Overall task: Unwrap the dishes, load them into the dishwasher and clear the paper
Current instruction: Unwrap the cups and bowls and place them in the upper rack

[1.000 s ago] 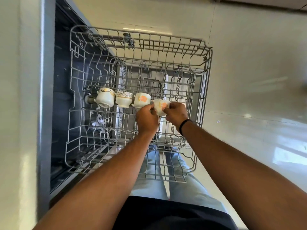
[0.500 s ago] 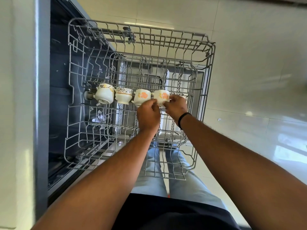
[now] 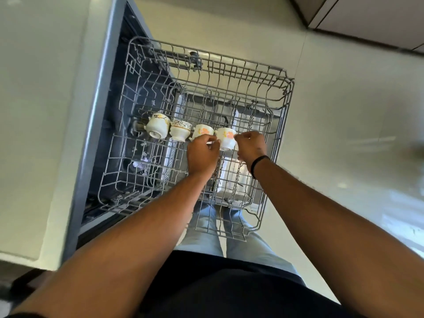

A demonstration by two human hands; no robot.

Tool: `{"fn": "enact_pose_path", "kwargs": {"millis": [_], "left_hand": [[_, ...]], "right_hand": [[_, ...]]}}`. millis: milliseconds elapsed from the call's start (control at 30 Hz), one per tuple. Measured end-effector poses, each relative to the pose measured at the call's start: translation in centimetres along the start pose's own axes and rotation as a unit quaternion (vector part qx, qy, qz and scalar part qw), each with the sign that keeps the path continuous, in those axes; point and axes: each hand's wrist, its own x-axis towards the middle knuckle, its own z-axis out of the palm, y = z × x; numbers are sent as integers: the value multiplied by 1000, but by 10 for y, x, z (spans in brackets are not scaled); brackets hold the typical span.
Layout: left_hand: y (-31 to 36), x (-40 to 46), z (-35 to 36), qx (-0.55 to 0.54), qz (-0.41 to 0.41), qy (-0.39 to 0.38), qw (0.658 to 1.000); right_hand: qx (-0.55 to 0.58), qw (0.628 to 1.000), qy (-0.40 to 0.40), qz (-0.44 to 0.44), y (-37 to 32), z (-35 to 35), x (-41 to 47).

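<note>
Holding the fourth teacup (image 3: pixel 226 138), both hands are working at the pulled-out upper dishwasher rack (image 3: pixel 284 92). Left hand (image 3: pixel 202 154) is curling its fingers against the cup's left side; right hand (image 3: pixel 251 145) is pinching its right side, a black wristband (image 3: pixel 258 163) showing at the wrist. The cup is sitting between the two grips, inverted, last in a row touching the orange-flowered cup (image 3: pixel 202 131), patterned cup (image 3: pixel 180 131) and gold-trimmed cup (image 3: pixel 158 127).
</note>
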Motion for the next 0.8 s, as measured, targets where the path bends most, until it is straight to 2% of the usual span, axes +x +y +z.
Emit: {"fn": "enact_pose_path", "kwargs": {"millis": [233, 433, 667, 800], "left_hand": [[33, -43, -52, -74, -17, 39, 996], [33, -90, -98, -214, -63, 51, 974], [19, -120, -205, -304, -76, 142, 939], [-11, -145, -275, -369, -83, 212, 901]], "right_hand": [[48, 990, -99, -82, -43, -17, -83], [56, 975, -179, -117, -51, 1, -149], [27, 945, -250, -210, -79, 59, -232], [-1, 914, -305, -267, -92, 120, -297]]}}
